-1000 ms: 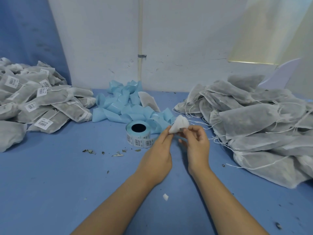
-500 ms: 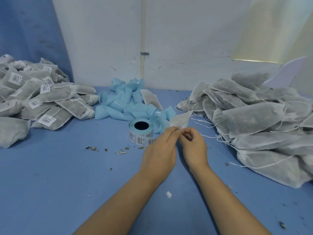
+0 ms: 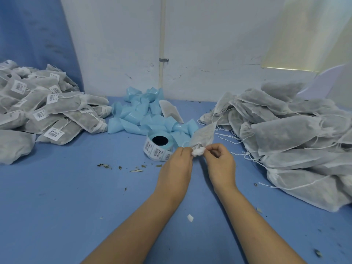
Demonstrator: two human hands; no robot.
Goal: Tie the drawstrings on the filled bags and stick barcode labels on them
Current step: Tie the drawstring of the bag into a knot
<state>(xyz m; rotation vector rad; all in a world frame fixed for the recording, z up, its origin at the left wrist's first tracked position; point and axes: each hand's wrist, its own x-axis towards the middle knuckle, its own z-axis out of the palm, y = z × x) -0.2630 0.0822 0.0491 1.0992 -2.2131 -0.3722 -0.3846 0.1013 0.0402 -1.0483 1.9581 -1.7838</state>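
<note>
- Table (image 3: 66,206): blue surface that meets the white wall (image 3: 209,44) at the far edge. A wide strip of it shows between the two heaps, and both forearms lie along this strip.
- Unlabelled bags (image 3: 285,134): grey heap at the right, its loose drawstrings trailing onto the table near the right hand.
- Labelled bags (image 3: 47,111): heap at the left, well apart from the hands, barcode stickers facing up.
- Backing strips (image 3: 141,115): pale-blue curls heaped against the wall, touching the label roll (image 3: 159,147) just in front of them.
- Held bag (image 3: 204,135): lifted above the table centre, its body tilted away towards the wall, beside the roll.
- Left hand (image 3: 176,168) and right hand (image 3: 221,164): each pinches the bag's bunched white neck from its own side, fingertips almost meeting.
- Leaf crumbs (image 3: 104,165) and a white scrap (image 3: 190,218): scattered on the open strip.
</note>
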